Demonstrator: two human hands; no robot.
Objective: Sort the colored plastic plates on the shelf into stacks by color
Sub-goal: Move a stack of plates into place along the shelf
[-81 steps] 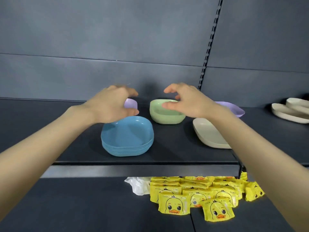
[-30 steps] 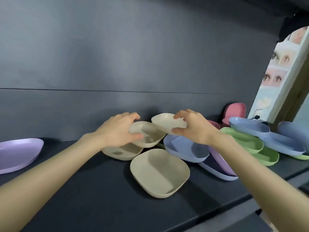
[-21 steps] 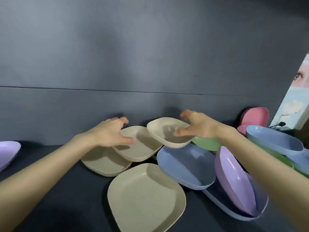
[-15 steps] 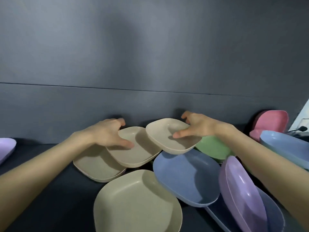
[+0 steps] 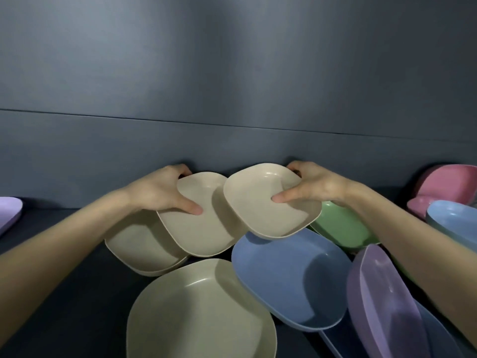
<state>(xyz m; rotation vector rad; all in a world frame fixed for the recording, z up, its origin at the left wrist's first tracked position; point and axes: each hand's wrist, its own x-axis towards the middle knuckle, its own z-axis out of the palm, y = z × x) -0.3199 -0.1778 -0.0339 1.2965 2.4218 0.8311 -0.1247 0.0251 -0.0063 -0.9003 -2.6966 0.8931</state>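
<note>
My left hand (image 5: 157,192) grips a beige plate (image 5: 204,226) by its far left rim, thumb on the inside. This plate lies tilted over another beige plate (image 5: 139,246) beneath it. My right hand (image 5: 315,187) grips a second beige plate (image 5: 265,200) at its right rim, thumb inside, and holds it lifted over a blue plate (image 5: 291,280). A further beige plate (image 5: 196,311) lies flat at the front.
A green plate (image 5: 340,226) sits under my right wrist. A purple plate (image 5: 384,303) stands on edge at the right over another blue plate. Pink (image 5: 446,187) and light blue (image 5: 451,220) plates lie far right, a purple plate (image 5: 9,215) far left. The grey back wall is close behind.
Both hands have gone from reaching over the beige plates to gripping one each. The right-hand plate has lifted slightly. The camera has moved closer and lower.
</note>
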